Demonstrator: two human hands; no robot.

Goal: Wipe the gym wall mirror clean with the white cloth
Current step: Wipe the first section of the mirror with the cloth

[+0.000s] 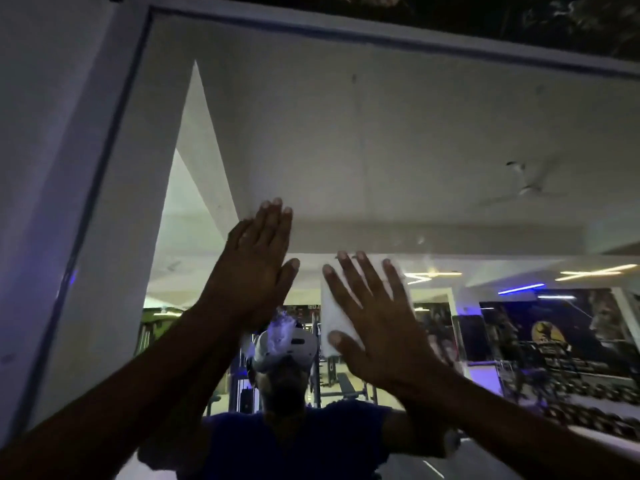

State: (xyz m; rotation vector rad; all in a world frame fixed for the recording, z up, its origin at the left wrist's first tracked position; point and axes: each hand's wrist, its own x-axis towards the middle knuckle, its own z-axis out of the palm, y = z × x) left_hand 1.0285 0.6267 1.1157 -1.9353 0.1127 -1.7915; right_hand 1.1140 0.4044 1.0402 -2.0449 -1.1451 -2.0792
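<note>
Right hand [377, 320] presses the white cloth [334, 317] flat on the wall mirror [381, 133], fingers straight and spread wide.

Left hand [254, 268] lies just beside it, a little higher on the glass, with fingers straight and close together, holding nothing. The cloth is a folded white rectangle; its left part shows between the right thumb and first finger, the rest is hidden under the palm. A pale frame [114, 126] borders the mirror at left and top. The glass reflects a person wearing a white headset [287, 348] and weight racks [571, 379] at right.
</note>
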